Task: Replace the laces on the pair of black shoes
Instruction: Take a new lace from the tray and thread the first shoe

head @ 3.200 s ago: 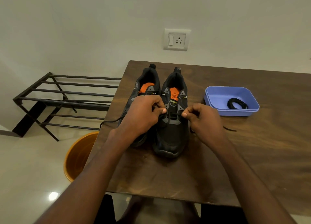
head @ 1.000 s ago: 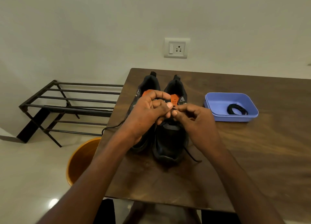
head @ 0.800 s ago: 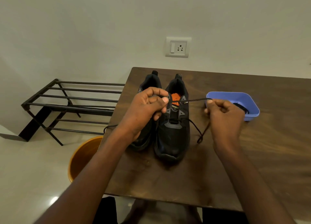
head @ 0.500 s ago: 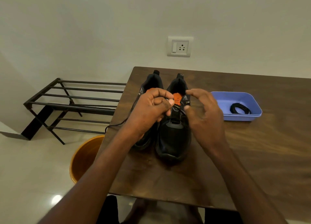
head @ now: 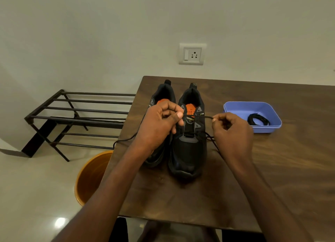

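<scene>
Now pulled away to the right since half a second ago: right hand (head: 233, 132), no longer over the right shoe (head: 189, 136), its grip pinching the lace (head: 207, 117) between thumb and forefinger, other fingers curled. Stretched taut and level from an upper eyelet across to that pinch; slack strand looped on the surface (head: 290, 169) below the wrist, just beside the shoe. Kept much the same place as before: left hand (head: 159, 127), curled over the left shoe (head: 159, 103), grip closed with thumb tip pressed toward the right shoe's tongue at the lace's other side; whether actually pinching the lace, cannot tell. Trailed off the surface's left edge from under that hand: another stretch of lace (head: 125, 139).

Stood side by side, toes toward the camera, touching, near the surface's far left corner: both shoes, orange insoles showing. Covered most of the left shoe's front: left hand and forearm. Sat to the right, well apart from the shoes: blue tray (head: 235, 108) with a coiled black lace (head: 258, 119) inside. Down on the floor at left: orange bin (head: 90, 178) and black rack (head: 78, 118). On the wall behind: socket (head: 191, 54).
</scene>
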